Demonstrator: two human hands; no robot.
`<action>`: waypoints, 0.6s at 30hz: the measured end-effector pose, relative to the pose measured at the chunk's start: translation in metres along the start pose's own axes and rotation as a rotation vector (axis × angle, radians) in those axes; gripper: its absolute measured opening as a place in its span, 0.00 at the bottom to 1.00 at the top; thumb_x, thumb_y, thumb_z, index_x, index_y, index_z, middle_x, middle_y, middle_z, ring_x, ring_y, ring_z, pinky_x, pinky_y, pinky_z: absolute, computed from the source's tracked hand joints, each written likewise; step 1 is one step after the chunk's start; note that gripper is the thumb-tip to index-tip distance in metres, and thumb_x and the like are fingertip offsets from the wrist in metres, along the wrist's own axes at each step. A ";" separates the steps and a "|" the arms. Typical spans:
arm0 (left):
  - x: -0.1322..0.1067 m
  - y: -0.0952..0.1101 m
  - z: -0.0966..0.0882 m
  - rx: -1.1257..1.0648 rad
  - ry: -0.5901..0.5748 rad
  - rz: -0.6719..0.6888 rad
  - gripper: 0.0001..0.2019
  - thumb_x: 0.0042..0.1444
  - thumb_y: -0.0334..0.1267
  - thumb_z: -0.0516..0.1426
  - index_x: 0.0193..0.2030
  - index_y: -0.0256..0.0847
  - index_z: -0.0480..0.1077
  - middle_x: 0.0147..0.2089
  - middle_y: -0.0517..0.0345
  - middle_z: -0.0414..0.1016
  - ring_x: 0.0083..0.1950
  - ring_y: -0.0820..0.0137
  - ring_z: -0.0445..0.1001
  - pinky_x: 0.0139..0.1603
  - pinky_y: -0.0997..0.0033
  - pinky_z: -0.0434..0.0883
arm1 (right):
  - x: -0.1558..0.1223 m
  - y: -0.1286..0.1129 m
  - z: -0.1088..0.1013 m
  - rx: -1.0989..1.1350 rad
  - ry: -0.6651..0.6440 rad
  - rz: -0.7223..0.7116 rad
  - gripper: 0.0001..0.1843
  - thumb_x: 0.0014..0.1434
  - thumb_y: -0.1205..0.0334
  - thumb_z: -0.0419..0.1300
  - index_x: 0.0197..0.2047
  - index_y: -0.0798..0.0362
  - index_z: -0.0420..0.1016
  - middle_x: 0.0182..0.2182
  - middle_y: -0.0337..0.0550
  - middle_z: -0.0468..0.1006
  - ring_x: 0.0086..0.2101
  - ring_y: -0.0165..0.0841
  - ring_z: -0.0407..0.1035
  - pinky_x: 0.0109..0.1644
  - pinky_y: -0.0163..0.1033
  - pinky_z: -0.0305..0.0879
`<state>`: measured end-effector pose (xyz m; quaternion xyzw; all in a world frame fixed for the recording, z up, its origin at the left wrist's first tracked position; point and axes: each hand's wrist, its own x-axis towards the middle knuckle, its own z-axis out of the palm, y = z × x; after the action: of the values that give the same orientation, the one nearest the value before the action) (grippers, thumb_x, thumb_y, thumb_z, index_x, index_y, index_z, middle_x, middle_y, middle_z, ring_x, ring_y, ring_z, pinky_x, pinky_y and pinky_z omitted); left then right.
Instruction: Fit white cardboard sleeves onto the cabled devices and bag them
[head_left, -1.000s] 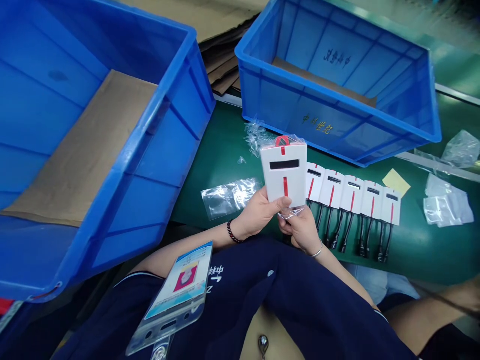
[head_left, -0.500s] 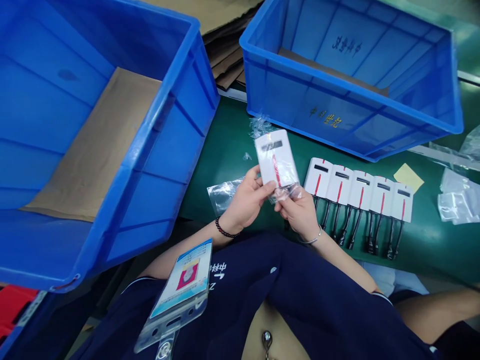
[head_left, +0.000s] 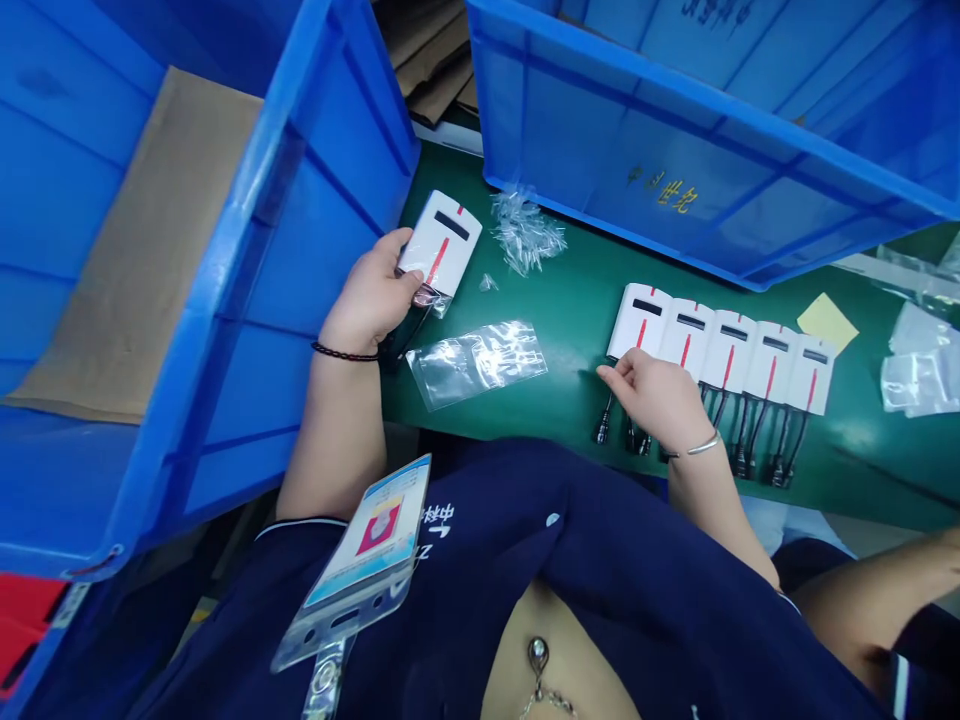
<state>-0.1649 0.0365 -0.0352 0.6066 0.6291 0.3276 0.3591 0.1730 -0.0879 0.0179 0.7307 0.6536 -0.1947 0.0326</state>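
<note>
My left hand (head_left: 379, 290) grips a white device (head_left: 450, 240) with a dark window and a red stripe, in clear plastic at its lower end, beside the left bin. On the right, several similar white devices (head_left: 731, 350) lie overlapping in a row, black cables (head_left: 742, 440) hanging toward me. My right hand (head_left: 660, 395) is at the lower edge of the leftmost one (head_left: 640, 320), with fingers closed near its cable; what they pinch is hidden. A flat clear plastic bag (head_left: 480, 362) lies between my hands.
Large blue bins stand at left (head_left: 255, 330) and at the back (head_left: 585, 130). Plastic scraps (head_left: 525, 230) lie by the back bin. At right are a yellow paper (head_left: 827, 322) and clear bags (head_left: 922, 360). Another person's arm (head_left: 877, 585) shows at lower right.
My left hand has carried the bagged device left toward the bin. My right hand has let go of it and moved right to the row of devices.
</note>
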 end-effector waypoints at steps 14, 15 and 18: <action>-0.052 0.045 0.074 0.436 -0.206 0.101 0.10 0.51 0.36 0.68 0.32 0.39 0.69 0.44 0.46 0.71 0.53 0.53 0.70 0.57 0.52 0.66 | 0.008 -0.032 0.009 0.197 -0.018 -0.199 0.13 0.64 0.50 0.58 0.34 0.51 0.69 0.25 0.38 0.77 0.26 0.33 0.70 0.30 0.36 0.54; -0.050 0.043 0.074 0.403 -0.222 0.097 0.09 0.52 0.34 0.66 0.32 0.39 0.69 0.40 0.49 0.72 0.49 0.56 0.72 0.54 0.55 0.67 | 0.009 -0.033 0.008 0.215 -0.003 -0.214 0.13 0.64 0.51 0.58 0.35 0.51 0.69 0.25 0.39 0.77 0.26 0.33 0.70 0.30 0.36 0.54; -0.046 0.039 0.069 0.301 -0.212 0.065 0.11 0.53 0.30 0.64 0.43 0.39 0.70 0.35 0.55 0.73 0.38 0.62 0.72 0.46 0.60 0.68 | 0.013 -0.039 0.008 0.248 0.027 -0.244 0.11 0.64 0.53 0.59 0.36 0.52 0.70 0.28 0.39 0.78 0.28 0.33 0.71 0.31 0.36 0.54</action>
<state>-0.0853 -0.0092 -0.0360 0.7048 0.6095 0.1754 0.3179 0.1344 -0.0728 0.0146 0.6470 0.7087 -0.2665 -0.0902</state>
